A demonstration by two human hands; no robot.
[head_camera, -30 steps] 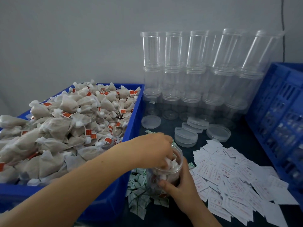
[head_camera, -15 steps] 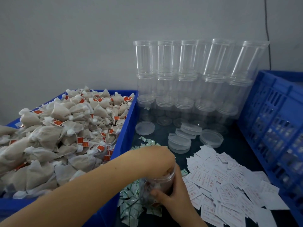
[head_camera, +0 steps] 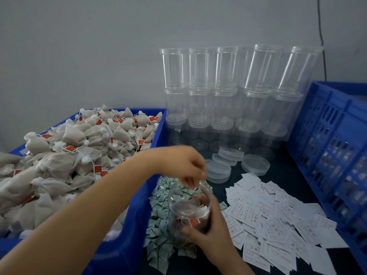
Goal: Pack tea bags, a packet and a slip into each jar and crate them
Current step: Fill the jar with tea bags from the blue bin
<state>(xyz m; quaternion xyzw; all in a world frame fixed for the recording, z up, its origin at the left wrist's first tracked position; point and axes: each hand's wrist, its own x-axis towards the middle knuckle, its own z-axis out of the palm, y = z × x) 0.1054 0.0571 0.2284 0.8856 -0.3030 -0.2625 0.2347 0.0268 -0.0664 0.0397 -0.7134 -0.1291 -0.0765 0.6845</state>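
A clear jar (head_camera: pixel 189 207) with tea bags inside stands on the dark table among green-and-white packets (head_camera: pixel 160 237). My right hand (head_camera: pixel 210 231) grips the jar's lower side from the right. Just over the jar's mouth hovers my left hand (head_camera: pixel 178 165), its fingers loosely curled and pointing down with nothing visibly held. Tea bags (head_camera: pixel 79 155) with red tags are heaped in a blue bin (head_camera: pixel 139 211) on the left. White printed slips (head_camera: pixel 268 215) are spread to the right of the jar.
Empty clear jars (head_camera: pixel 228 96) are stacked in rows against the grey wall. Loose clear lids (head_camera: pixel 255 164) lie in front of them. A blue slatted crate (head_camera: pixel 327 145) stands along the right edge.
My left hand, which was pressing into the jar's mouth, has lifted out and now hangs just above it. My right hand keeps its hold on the jar.
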